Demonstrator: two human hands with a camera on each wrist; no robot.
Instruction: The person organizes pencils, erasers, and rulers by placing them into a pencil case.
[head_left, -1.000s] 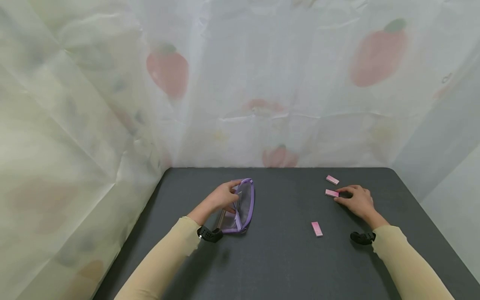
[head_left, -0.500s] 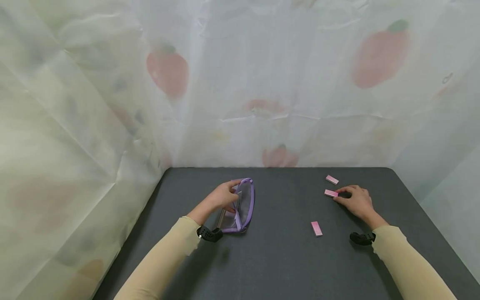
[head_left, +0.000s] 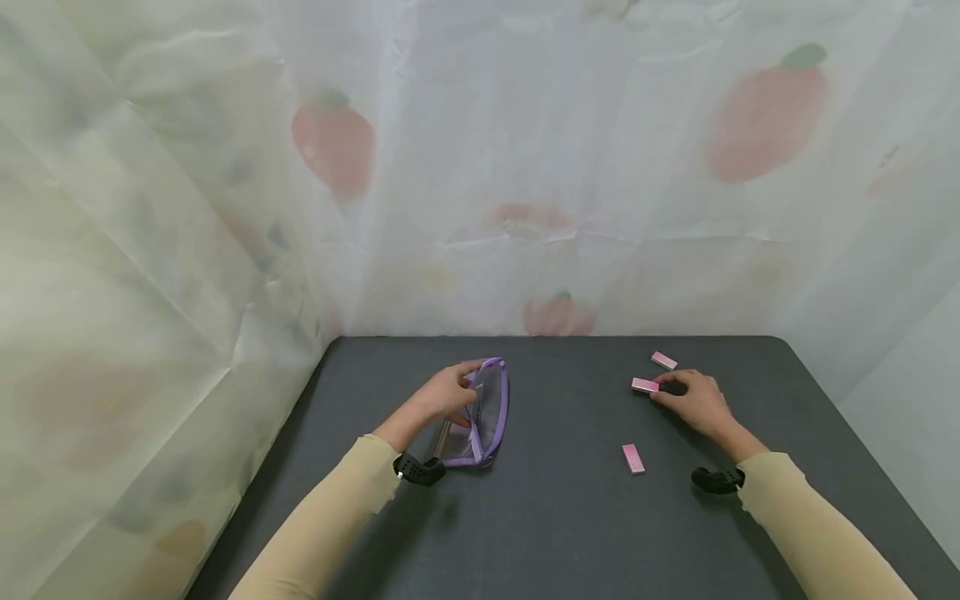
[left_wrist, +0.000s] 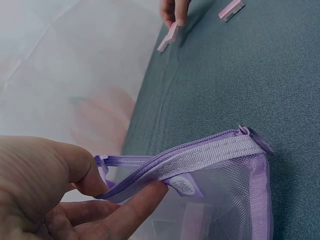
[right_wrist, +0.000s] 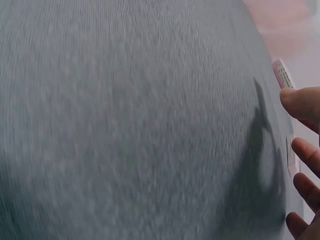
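on the left, pale translucent sheeting printed with faded red strawberries [head_left: 333, 137], hung around a dark grey cloth-covered bench [head_left: 555, 517]. left hand [head_left: 442, 394] at the left-centre of the bench, thumb and forefinger pinching the zipped top edge of a lilac mesh zip pouch [head_left: 483, 412]; in the left wrist view, the purple zip tape caught between thumb and fingers [left_wrist: 140, 200], pouch raised on its edge, mesh side hanging below. pouch resting on the bench just right of that hand. further right, a small flat pink rectangular eraser [head_left: 633, 457] lying alone on the bench, apart from both hands. beyond it, right hand [head_left: 693, 400] low over the bench, fingertips pinching the end of a second pink eraser [head_left: 644, 385], held close to the bench; cannot tell whether lifted clear of it. behind that, near the back edge, a third pink eraser [head_left: 663, 360] lying flat, just beside the right hand yet not touching. cream sleeves [head_left: 817, 533] on both arms, a black wrist mount [head_left: 716, 480] at each cuff.
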